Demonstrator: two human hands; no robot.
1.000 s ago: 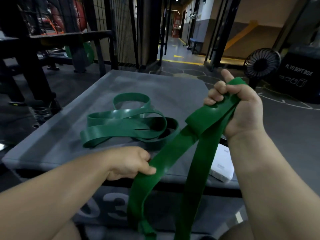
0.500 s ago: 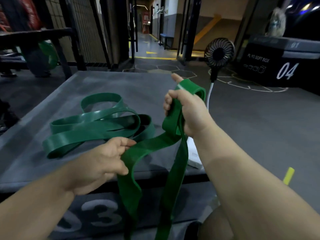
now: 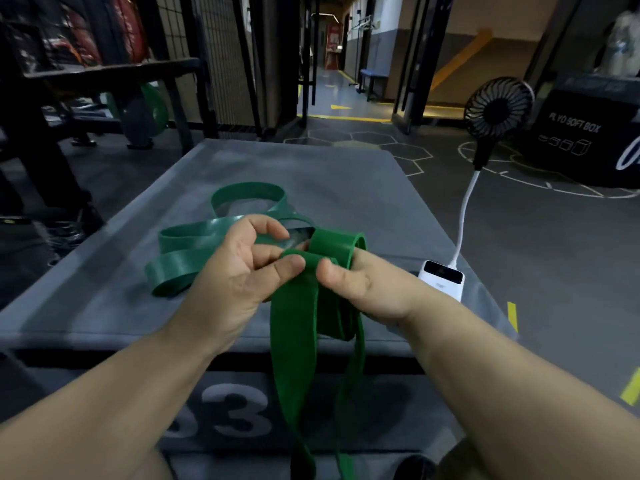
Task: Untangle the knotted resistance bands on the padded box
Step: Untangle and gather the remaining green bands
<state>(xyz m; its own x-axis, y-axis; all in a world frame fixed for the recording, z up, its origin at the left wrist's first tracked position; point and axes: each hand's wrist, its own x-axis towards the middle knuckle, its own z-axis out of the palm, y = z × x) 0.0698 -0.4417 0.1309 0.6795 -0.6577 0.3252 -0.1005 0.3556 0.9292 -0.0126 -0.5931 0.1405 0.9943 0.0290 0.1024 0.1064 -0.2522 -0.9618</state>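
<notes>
Bands point(image 3: 298, 344): both hands, left hand point(image 3: 239, 278) and right hand point(image 3: 360, 289), pinch one strap over the box point(image 3: 346, 188); loose loops point(image 3: 194, 251) at ten o'clock, fan point(image 3: 498, 109) at two.

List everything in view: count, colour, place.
held resistance band: 1, dark green, pinched in both hands, hangs over the box's front edge
loose resistance bands: count unclear, lighter green, looped on the box top, left of the hands
padded box: 1, grey, marked 03 on its front
power bank: 1, white, box's right edge
fan: 1, black head on a white stalk, above the power bank
plyo soft box: 1, black, far right
left hand: 1
right hand: 1
</notes>
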